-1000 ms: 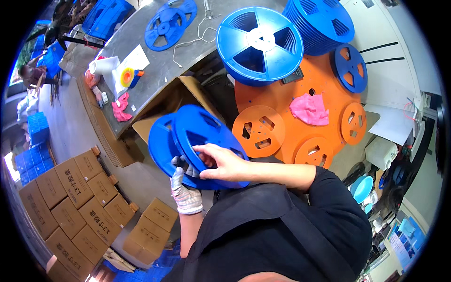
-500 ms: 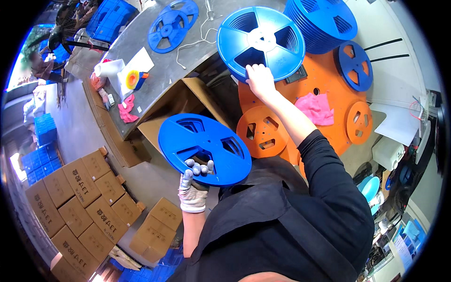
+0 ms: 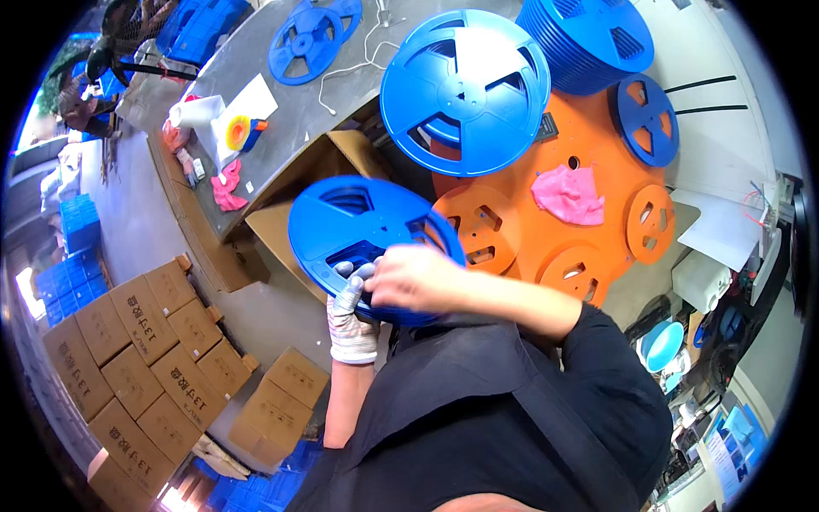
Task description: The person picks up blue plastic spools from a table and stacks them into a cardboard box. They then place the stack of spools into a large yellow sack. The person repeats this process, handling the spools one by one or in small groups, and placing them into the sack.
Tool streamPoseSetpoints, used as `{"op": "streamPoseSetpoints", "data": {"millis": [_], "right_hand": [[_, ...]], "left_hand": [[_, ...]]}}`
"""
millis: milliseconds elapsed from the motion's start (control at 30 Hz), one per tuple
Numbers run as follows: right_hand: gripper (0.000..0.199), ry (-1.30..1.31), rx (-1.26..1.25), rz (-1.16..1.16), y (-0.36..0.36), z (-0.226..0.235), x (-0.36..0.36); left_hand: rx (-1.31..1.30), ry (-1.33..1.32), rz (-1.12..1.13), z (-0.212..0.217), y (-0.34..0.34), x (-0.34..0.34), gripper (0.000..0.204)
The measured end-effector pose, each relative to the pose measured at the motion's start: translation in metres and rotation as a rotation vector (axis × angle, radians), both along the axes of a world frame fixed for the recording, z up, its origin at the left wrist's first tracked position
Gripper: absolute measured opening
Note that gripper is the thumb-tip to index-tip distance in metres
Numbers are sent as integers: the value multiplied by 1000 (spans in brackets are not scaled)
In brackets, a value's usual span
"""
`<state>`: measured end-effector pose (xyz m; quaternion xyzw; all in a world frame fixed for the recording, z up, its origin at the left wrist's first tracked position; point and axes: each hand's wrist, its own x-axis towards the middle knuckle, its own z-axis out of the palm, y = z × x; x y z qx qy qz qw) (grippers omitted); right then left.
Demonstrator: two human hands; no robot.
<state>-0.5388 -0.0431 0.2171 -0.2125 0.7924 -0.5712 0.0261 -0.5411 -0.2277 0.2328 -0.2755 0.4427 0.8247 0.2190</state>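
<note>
I hold a large blue plastic reel in front of my chest, tilted toward me. My left hand, in a white knit glove, grips its lower rim from below. My bare right hand lies on the reel's near face beside the gloved fingers. A second big blue reel lies flat on the bench beyond it, on top of large orange reels. A pink cloth rests on the orange pile.
A stack of blue reels stands at the back right, and a single blue reel lies on the grey bench top. An open cardboard box sits under the bench edge. Several closed cartons cover the floor at left.
My right hand has come back from the flat blue reel on the bench and now rests on the held reel. The held reel sits slightly higher and closer to the bench.
</note>
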Motion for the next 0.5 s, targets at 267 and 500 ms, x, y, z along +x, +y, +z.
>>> {"op": "streamPoseSetpoints", "data": {"millis": [267,500], "right_hand": [[70,125,1032,-400,109,-142,-73],[32,-109,689,-448,64,-83,-64]], "left_hand": [[-6,-59,101,5,-17,20,30],[72,-8,44,11,-24,23,27]]}}
